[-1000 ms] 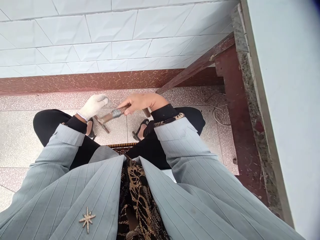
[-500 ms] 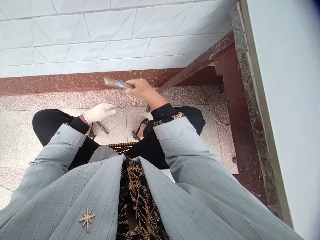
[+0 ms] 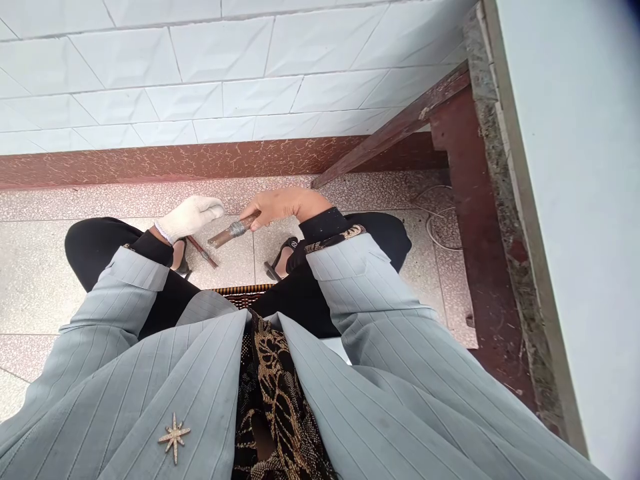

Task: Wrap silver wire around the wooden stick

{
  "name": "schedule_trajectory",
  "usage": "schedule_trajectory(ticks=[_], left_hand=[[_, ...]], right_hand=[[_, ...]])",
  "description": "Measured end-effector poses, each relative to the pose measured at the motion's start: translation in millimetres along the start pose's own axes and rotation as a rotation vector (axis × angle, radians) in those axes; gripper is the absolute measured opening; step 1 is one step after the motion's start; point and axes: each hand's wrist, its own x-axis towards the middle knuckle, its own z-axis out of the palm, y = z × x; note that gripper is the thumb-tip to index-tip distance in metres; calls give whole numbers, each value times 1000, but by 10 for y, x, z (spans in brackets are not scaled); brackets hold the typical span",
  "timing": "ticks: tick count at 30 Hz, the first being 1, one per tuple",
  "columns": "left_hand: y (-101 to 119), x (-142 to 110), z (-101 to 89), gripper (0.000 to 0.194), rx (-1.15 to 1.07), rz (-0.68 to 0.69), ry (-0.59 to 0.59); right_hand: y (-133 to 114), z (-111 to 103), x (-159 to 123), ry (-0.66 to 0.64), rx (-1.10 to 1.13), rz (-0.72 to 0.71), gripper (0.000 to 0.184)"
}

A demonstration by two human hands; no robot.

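Note:
My right hand (image 3: 280, 205) is bare and closed round a brown wooden stick (image 3: 220, 238) with a band of silvery wire wound about it. The stick's wired end points down and to the left; its other end is hidden behind my hand. To the left, my left hand (image 3: 189, 217) wears a white knitted glove, thumb and fingers brought together. Whatever may be in the gloved fingers is hidden. Just below the glove, a thin reddish-brown stick (image 3: 203, 252), also with a wire band, appears to lie on the floor between my feet.
A white tiled wall (image 3: 220, 50) with a brown skirting stands ahead. On the right are a slanting dark-red wooden bar (image 3: 390, 127), a dark-red board (image 3: 480, 220) and a loop of pale cable (image 3: 443, 243). A woven seat edge (image 3: 243, 293) shows beneath me above the tiled floor (image 3: 40, 267).
My right hand has lowered and turned, swinging the wire-bound stick's end down towards the floor. My gloved left hand has shifted slightly left and up, uncovering more of the thin stick.

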Motion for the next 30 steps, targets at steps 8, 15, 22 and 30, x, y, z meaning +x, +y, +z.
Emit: schedule_trajectory(ticks=[8,15,22,30], left_hand=[[-111,23,110,37,-340,36,-68],[-23,9,234,41,-230,-6,-121],[47,10,147,35,-77,66,-99],[76,-20,43,32,-49,3,-51]], right_hand=[[-49,-112,-268,255,416,-256,33],[-34,-123,-200,939,766,-155,23],[37,-57,-5,818,25,313,15],[-15,8,2,173,-188,204,18]])
